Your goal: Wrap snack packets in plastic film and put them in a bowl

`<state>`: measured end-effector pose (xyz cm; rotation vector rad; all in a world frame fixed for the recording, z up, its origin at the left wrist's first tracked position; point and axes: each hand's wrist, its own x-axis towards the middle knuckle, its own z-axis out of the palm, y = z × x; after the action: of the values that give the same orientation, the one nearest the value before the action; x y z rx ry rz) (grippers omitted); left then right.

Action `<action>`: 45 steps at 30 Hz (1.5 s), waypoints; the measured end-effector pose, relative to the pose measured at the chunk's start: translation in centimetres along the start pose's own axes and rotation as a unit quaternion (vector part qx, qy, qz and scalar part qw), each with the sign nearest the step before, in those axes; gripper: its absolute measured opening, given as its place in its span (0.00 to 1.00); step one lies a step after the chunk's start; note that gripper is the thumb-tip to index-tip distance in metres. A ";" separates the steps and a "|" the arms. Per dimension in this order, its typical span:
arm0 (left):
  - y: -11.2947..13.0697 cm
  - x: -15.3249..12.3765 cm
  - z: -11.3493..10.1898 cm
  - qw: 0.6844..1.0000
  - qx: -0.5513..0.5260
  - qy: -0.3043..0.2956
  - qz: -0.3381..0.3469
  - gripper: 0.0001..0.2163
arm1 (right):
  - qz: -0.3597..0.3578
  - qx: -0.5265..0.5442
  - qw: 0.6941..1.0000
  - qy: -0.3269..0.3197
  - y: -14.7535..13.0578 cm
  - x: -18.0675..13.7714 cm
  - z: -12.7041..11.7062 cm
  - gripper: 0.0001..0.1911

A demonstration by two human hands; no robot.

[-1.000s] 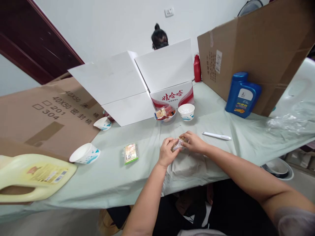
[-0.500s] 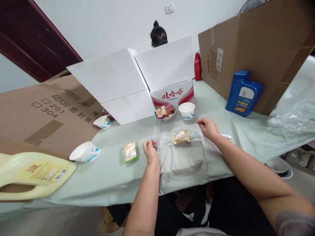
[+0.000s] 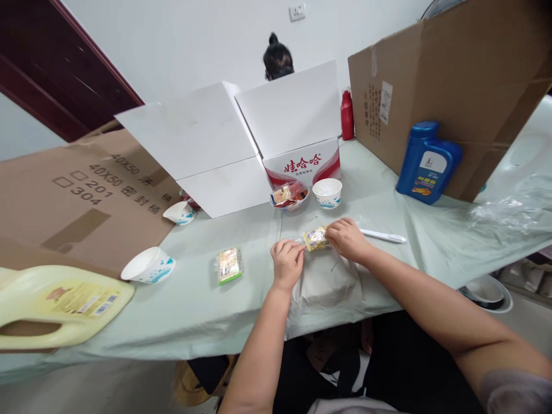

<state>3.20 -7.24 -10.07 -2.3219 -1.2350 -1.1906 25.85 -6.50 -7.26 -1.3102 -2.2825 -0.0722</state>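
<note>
Your hands, left (image 3: 287,263) and right (image 3: 346,239), pinch a yellow packet (image 3: 315,238) near the surface's (image 3: 194,310) front edge. At twelve o'clock, one bowl (image 3: 290,198) holds packets, its neighbour (image 3: 327,193) unclear. Open cloth lies at nine o'clock.

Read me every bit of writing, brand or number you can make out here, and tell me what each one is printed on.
"娃哈哈" in red: white carton with red swoosh.
"40X50", "201", "304" plus Chinese characters too slanted to read: flat brown cardboard sheet.
Too small or blurred: white sticker and print on upright brown cardboard box; blue plastic jug's label; pale yellow jug's label; yellow snack packet between left hand and right hand.
</note>
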 end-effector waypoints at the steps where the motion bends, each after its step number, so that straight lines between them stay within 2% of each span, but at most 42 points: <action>1: 0.3 -0.1 -0.2 0.999 0.016 0.035 0.011 0.05 | 0.017 0.004 1.000 0.000 0.0 0.0 -0.2 0.09; 3: 0.8 -0.2 -0.6 0.994 0.025 0.094 0.049 0.04 | 0.052 0.022 0.998 0.008 -0.3 0.0 -0.5 0.11; 4: 1.1 -0.3 -0.6 0.992 0.017 0.100 0.075 0.04 | 0.066 0.036 0.997 0.015 -0.5 0.0 -0.6 0.11; 5: 1.4 -0.3 -0.6 0.991 0.003 0.085 0.103 0.04 | 0.074 0.052 0.996 0.021 -0.7 0.0 -0.7 0.11; 7: 1.7 -0.2 -0.2 0.991 -0.023 0.011 0.131 0.10 | 0.078 0.084 0.993 0.030 -0.7 0.2 -0.7 0.10; 9: 1.8 0.0 0.3 0.990 -0.036 -0.069 0.116 0.16 | 0.102 0.091 0.989 0.049 0.1 0.6 -0.6 0.10; 11: 1.6 0.0 0.8 0.988 -0.043 -0.116 0.089 0.17 | 0.162 0.068 0.981 0.082 1.9 1.0 -0.6 0.10; 14: 1.5 -0.1 0.9 0.988 -0.056 -0.130 0.068 0.12 | 0.253 0.020 0.954 0.159 4.7 1.2 -1.4 0.11; 17: 1.7 -0.2 0.5 0.986 -0.069 -0.136 0.072 0.08 | 0.231 0.036 0.947 0.222 5.2 0.6 -2.4 0.11; 19: 2.0 -0.2 0.1 0.982 -0.082 -0.149 0.081 0.06 | 0.175 0.106 0.963 0.175 4.0 0.2 -2.5 0.10; 22: 2.5 -0.3 -0.6 0.971 -0.131 -0.174 0.095 0.05 | 0.114 0.186 0.976 0.024 1.8 0.1 -1.5 0.10; 24: 2.6 -0.5 -1.3 0.968 -0.166 -0.159 0.102 0.04 | 0.087 0.176 0.979 -0.051 0.8 0.2 -0.5 0.17; 26: 2.4 -0.5 -2.1 0.974 -0.180 -0.105 0.085 0.03 | 0.066 0.144 0.983 -0.093 0.2 0.4 0.4 0.28; 29: 1.6 0.3 -3.1 0.985 -0.165 -0.042 0.019 0.07 | 0.044 0.129 0.985 -0.110 -0.3 0.5 0.7 0.38; 31: 1.0 1.3 -3.3 0.987 -0.148 -0.058 -0.016 0.12 | 0.024 0.151 0.983 -0.105 -0.7 0.5 0.3 0.38; 32: 0.8 1.8 -3.2 0.985 -0.143 -0.089 -0.023 0.15 | 0.008 0.168 0.980 -0.104 -1.0 0.5 0.0 0.37; 34: 0.5 2.9 -2.8 0.970 -0.151 -0.190 -0.013 0.27 | -0.030 0.205 0.972 -0.107 -1.5 0.4 -0.5 0.33; 36: 0.4 3.6 -2.2 0.939 -0.174 -0.296 -0.002 0.40 | -0.053 0.246 0.961 -0.113 -1.8 0.1 -0.8 0.31; 37: 0.4 3.9 -2.0 0.925 -0.186 -0.330 -0.005 0.43 | -0.049 0.269 0.955 -0.114 -1.8 0.0 -0.8 0.31; 39: 0.2 4.4 -1.7 0.909 -0.205 -0.362 -0.029 0.43 | -0.003 0.306 0.945 -0.117 -1.6 -0.2 -0.5 0.35; 42: -1.0 5.6 -2.1 0.897 -0.243 -0.363 -0.066 0.34 | 0.099 0.313 0.934 -0.142 -0.7 -0.2 0.0 0.45; 44: -2.6 7.4 -2.7 0.902 -0.265 -0.327 -0.096 0.28 | 0.119 0.296 0.931 -0.176 -0.2 -0.1 0.1 0.46; 45: -3.5 8.6 -2.9 0.912 -0.267 -0.287 -0.118 0.27 | 0.110 0.287 0.932 -0.192 0.0 0.0 0.0 0.44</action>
<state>1.48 -1.75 -2.15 -3.1690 -1.5626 -1.0410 25.84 -6.49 -7.24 -1.3134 -2.1770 0.9326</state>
